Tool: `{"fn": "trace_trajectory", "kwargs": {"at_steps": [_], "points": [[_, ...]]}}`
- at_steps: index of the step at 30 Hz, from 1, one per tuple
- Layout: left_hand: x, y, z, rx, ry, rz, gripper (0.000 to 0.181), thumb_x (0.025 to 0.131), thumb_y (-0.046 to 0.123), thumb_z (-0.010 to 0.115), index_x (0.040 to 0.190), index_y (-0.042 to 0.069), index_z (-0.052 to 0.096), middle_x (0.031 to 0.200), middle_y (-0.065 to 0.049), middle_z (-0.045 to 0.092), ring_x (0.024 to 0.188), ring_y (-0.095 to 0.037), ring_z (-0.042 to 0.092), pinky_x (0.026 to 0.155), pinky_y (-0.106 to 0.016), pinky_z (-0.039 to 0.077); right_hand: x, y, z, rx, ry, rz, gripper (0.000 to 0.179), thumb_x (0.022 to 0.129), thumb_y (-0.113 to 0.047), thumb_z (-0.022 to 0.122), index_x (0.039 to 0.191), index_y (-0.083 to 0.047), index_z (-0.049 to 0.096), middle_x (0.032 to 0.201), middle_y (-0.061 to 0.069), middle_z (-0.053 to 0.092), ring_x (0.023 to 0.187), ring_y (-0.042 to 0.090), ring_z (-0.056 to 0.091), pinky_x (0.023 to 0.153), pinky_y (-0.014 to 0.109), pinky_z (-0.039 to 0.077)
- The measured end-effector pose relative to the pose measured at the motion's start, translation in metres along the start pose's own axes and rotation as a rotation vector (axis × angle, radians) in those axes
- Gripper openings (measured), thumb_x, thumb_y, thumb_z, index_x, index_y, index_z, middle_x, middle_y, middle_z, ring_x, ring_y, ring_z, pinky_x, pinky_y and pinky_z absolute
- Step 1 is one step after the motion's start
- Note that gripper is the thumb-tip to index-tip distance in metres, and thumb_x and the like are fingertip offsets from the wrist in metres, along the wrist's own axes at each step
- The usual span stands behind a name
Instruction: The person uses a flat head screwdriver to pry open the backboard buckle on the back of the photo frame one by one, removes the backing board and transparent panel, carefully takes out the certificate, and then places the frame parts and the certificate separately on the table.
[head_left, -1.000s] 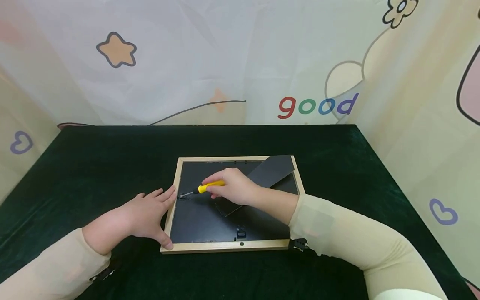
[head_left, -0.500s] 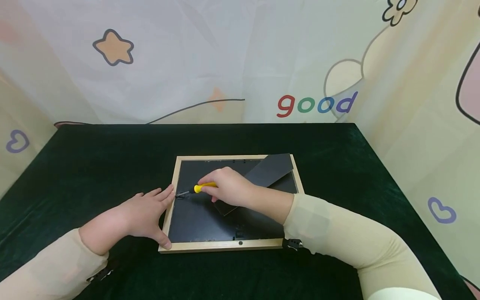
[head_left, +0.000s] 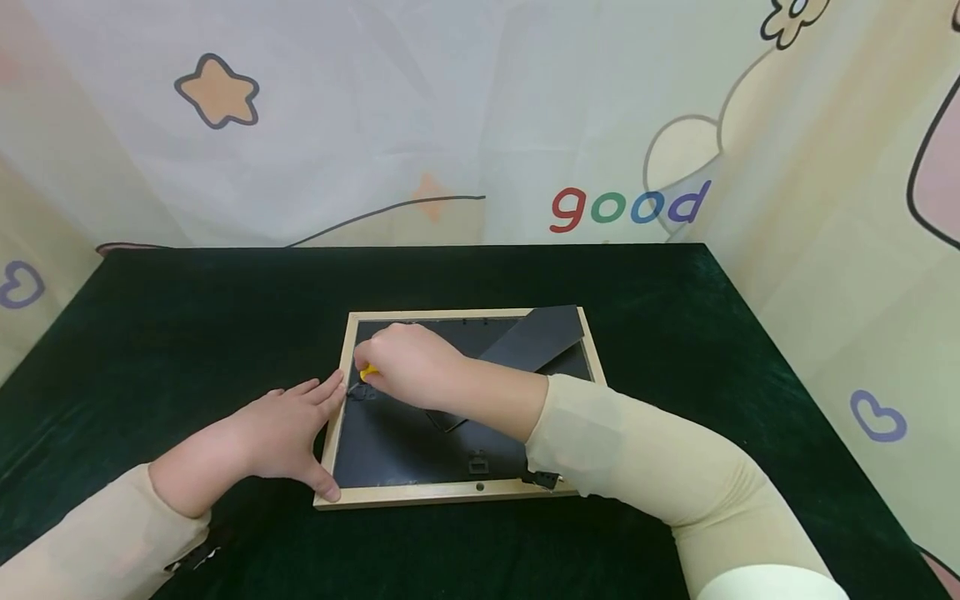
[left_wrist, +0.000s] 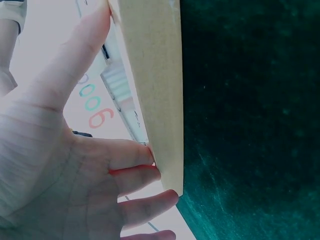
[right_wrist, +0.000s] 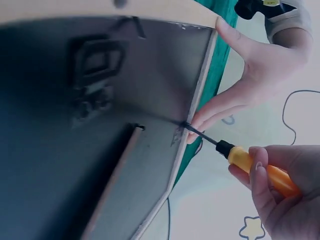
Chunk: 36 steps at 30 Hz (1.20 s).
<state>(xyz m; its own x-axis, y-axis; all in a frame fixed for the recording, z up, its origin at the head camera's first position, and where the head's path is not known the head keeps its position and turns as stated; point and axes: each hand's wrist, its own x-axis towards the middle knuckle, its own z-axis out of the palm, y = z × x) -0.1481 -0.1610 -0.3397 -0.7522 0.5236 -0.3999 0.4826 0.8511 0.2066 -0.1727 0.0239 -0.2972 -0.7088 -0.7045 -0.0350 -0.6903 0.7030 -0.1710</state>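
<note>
A picture frame (head_left: 408, 497) with a pale wooden rim lies face down, its black backing board (head_left: 397, 450) showing. My right hand (head_left: 416, 367) grips the yellow handle of a screwdriver (right_wrist: 241, 158). In the right wrist view the screwdriver's tip meets the inner left edge of the rim, beside a small metal hanger at the board's edge. Most of the handle is hidden by the hand in the head view. My left hand (head_left: 277, 435) rests along the frame's left side, fingers extended and spread, with the thumb at the near left corner.
A black stand flap (head_left: 534, 337) lies slantwise over the backing and overlaps the rim at the far right corner. Another hanger (head_left: 478, 462) sits near the front edge. Dark green cloth (head_left: 225, 317) covers the table, with a printed curtain (head_left: 420, 108) behind.
My right hand has moved left over the backing, bringing the screwdriver handle closer to the frame's left edge. The left hand keeps its place on the frame. The head view has shifted slightly.
</note>
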Motion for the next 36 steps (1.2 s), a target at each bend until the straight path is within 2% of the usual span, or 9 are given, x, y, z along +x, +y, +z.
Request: {"fn": "trace_trajectory", "kwargs": {"at_steps": [5, 9, 13, 16, 20, 26, 31, 36], "points": [[0.002, 0.002, -0.001, 0.012, 0.003, 0.001, 0.124, 0.051, 0.067, 0.077, 0.143, -0.003, 0.030, 0.150, -0.022, 0.022, 0.132, -0.047, 0.023, 0.098, -0.066, 0.025, 0.003, 0.005, -0.003, 0.011, -0.025, -0.005, 0.024, 0.088, -0.018, 0.066, 0.111, -0.011, 0.068, 0.104, 0.000, 0.068, 0.089, 0.010, 0.062, 0.084, 0.017, 0.047], [0.003, 0.005, 0.000, 0.011, 0.002, 0.000, 0.124, 0.051, 0.067, 0.077, 0.143, -0.003, 0.031, 0.149, -0.022, 0.024, 0.132, -0.047, 0.024, 0.098, -0.066, 0.026, 0.000, 0.014, -0.001, 0.128, -0.033, 0.024, 0.024, 0.089, -0.015, 0.063, 0.112, -0.009, 0.065, 0.106, 0.000, 0.066, 0.087, 0.012, 0.058, 0.084, 0.017, 0.046], [0.005, 0.006, 0.001, 0.017, 0.007, 0.002, 0.124, 0.050, 0.067, 0.077, 0.142, -0.003, 0.032, 0.149, -0.022, 0.024, 0.132, -0.047, 0.024, 0.097, -0.066, 0.026, -0.002, 0.017, 0.000, 0.230, 0.013, 0.017, 0.022, 0.088, -0.011, 0.062, 0.110, -0.008, 0.063, 0.107, 0.002, 0.065, 0.088, 0.012, 0.057, 0.082, 0.014, 0.045], [0.005, 0.007, 0.002, 0.011, 0.018, 0.004, 0.124, 0.050, 0.067, 0.077, 0.142, -0.003, 0.031, 0.149, -0.022, 0.025, 0.132, -0.047, 0.023, 0.098, -0.066, 0.025, -0.001, 0.015, 0.000, 0.250, 0.049, 0.004, 0.020, 0.089, -0.011, 0.063, 0.109, -0.008, 0.065, 0.105, 0.002, 0.065, 0.086, 0.011, 0.057, 0.077, 0.010, 0.045], [0.004, 0.006, 0.004, 0.004, 0.023, 0.008, 0.125, 0.049, 0.067, 0.077, 0.143, -0.003, 0.031, 0.149, -0.022, 0.025, 0.132, -0.048, 0.023, 0.098, -0.067, 0.025, 0.003, 0.011, 0.002, 0.225, 0.072, -0.002, 0.019, 0.089, -0.012, 0.062, 0.107, -0.009, 0.068, 0.102, 0.001, 0.067, 0.081, 0.010, 0.058, 0.070, 0.008, 0.044], [0.002, 0.002, 0.004, 0.034, 0.040, 0.007, 0.127, 0.048, 0.069, 0.076, 0.142, -0.004, 0.031, 0.148, -0.023, 0.025, 0.132, -0.049, 0.023, 0.097, -0.068, 0.025, 0.016, 0.000, -0.002, 0.134, 0.089, -0.011, 0.020, 0.092, -0.013, 0.059, 0.110, -0.009, 0.066, 0.103, 0.000, 0.066, 0.083, 0.008, 0.058, 0.072, 0.009, 0.044], [0.000, 0.000, 0.004, 0.012, 0.034, 0.030, 0.124, 0.051, 0.069, 0.075, 0.142, -0.005, 0.032, 0.148, -0.023, 0.024, 0.132, -0.050, 0.022, 0.097, -0.068, 0.024, 0.021, -0.016, -0.005, 0.027, 0.062, 0.014, 0.025, 0.093, -0.016, 0.058, 0.117, -0.011, 0.064, 0.106, 0.000, 0.064, 0.086, 0.007, 0.057, 0.069, 0.009, 0.045], [-0.001, 0.000, 0.004, -0.005, 0.042, 0.041, 0.120, 0.051, 0.067, 0.075, 0.140, -0.003, 0.036, 0.146, -0.024, 0.030, 0.133, -0.047, 0.021, 0.097, -0.067, 0.024, 0.023, -0.031, -0.004, -0.073, 0.026, 0.018, 0.031, 0.090, -0.020, 0.064, 0.121, -0.016, 0.063, 0.105, -0.002, 0.063, 0.082, 0.005, 0.058, 0.065, 0.010, 0.046]]}}
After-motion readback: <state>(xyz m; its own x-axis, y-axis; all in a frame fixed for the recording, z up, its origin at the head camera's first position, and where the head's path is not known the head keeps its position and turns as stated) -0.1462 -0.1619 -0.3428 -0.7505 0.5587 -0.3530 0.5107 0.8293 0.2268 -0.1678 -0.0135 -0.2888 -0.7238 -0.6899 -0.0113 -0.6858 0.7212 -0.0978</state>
